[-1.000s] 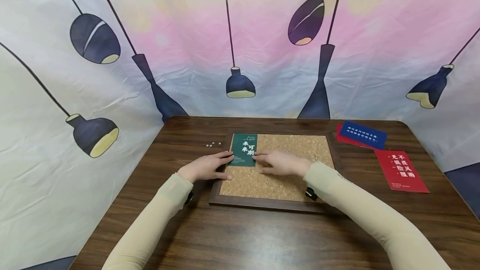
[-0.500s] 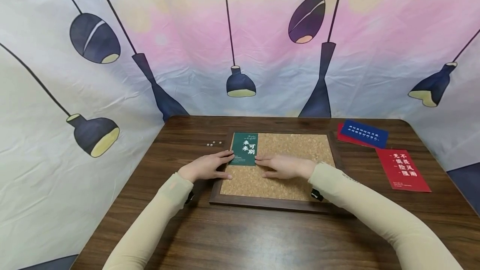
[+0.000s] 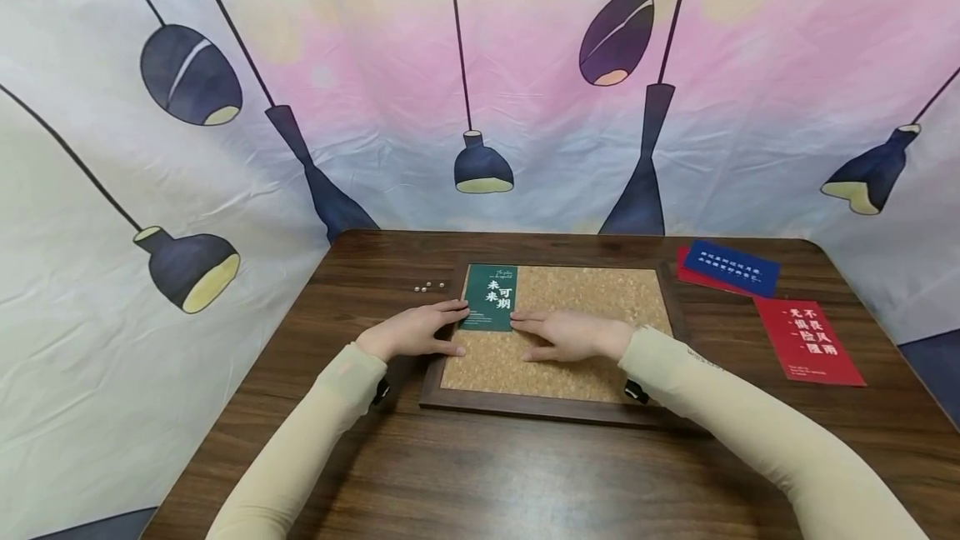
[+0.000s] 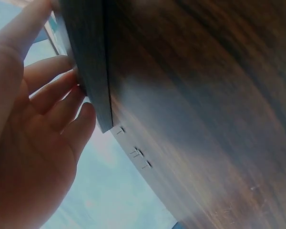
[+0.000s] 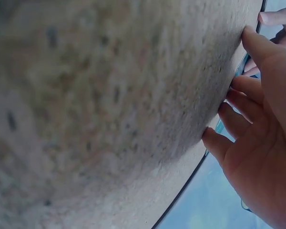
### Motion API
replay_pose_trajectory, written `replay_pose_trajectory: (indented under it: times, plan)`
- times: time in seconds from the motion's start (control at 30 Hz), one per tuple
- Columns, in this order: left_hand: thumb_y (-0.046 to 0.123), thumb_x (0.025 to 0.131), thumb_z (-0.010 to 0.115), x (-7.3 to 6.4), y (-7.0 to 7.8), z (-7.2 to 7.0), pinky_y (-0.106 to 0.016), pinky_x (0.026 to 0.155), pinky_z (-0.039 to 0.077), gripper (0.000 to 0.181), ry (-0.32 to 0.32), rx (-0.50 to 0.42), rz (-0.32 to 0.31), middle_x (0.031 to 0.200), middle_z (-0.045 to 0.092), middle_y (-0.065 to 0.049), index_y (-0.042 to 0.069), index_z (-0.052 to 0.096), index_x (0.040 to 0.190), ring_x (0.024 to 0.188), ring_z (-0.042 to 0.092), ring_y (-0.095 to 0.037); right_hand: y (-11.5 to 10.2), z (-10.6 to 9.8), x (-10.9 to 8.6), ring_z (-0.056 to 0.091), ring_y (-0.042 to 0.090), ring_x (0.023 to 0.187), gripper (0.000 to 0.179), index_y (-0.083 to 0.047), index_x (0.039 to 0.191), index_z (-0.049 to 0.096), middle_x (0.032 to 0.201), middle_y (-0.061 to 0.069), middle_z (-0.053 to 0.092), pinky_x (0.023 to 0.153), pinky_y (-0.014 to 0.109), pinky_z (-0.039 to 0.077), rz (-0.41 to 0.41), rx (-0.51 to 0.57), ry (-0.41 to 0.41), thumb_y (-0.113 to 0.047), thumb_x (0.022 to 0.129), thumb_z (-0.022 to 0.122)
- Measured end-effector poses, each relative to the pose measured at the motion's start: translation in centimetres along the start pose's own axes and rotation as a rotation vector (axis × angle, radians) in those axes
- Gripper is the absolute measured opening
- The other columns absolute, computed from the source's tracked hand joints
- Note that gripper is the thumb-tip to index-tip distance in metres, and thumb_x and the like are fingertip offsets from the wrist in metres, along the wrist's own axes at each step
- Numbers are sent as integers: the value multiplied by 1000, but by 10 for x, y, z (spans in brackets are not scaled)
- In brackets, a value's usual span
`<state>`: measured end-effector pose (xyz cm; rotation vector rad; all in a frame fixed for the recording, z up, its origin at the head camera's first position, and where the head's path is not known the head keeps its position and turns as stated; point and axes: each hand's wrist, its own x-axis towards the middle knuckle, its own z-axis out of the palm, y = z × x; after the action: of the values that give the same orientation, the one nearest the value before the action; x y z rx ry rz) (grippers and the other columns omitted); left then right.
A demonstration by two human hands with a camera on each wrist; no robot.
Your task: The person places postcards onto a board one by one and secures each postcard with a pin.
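Both hands steady a green card in the corner of the cork board

The left hand point(image 3: 412, 332) has its fingers loosely extended, the fingertips at the lower left edge of the green card point(image 3: 491, 298) and the thumb reaching over the inner edge of the frame point(image 3: 540, 407). The right hand point(image 3: 573, 334) lies palm down, fingers slightly bent, its fingertips at the card's lower right edge and its thumb set apart on the cork. Neither hand grips anything; both only touch.

Compared with a second ago, the right hand has slipped slightly outward and nearer the card's lower corner, while the left hand and the card look unchanged. I take this to mean that the card is about where it is wanted and is simply being kept in line.

The green card sits in the upper left corner of the cork board point(image 3: 592, 286), lettering upright. No tack can be made out in it.

Four thumbtacks point(image 4: 138, 152) rest on the table just left of the frame; the left wrist view suggests their points stand up. Far right, a blue card point(image 3: 733, 269) partly covers a red card point(image 3: 701, 277), and a larger-looking red sheet point(image 3: 810, 342) lies next to them.

The table point(image 3: 495, 482) is dark wood grain with a pale glare near the person. Behind it hangs a pastel cloth point(image 3: 390, 107) printed with dark lamps.
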<state>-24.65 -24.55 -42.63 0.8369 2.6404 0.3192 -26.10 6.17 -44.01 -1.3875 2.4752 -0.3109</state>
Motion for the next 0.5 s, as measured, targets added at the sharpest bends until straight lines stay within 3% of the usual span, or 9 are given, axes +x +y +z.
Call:
replay_pose_trajectory:
  times: [0.23,0.5]
  plan:
    - [53,97,62,1,-4,0,-51,114,35,76,36,-14,-18,163,29,-12,7,42,154,148,32,-32,0,1,0,34,30,146,68,-7,157,36,161,12,32,118,43,30,1,-6,0,-45,104,54]
    - [45,100,61,-6,-14,-20,-55,110,38,68,244,-17,-90,162,32,-15,6,43,153,142,40,-36,0,1,-2,33,30,147,68,-6,157,35,163,10,29,118,43,30,7,6,-4,-44,104,54]
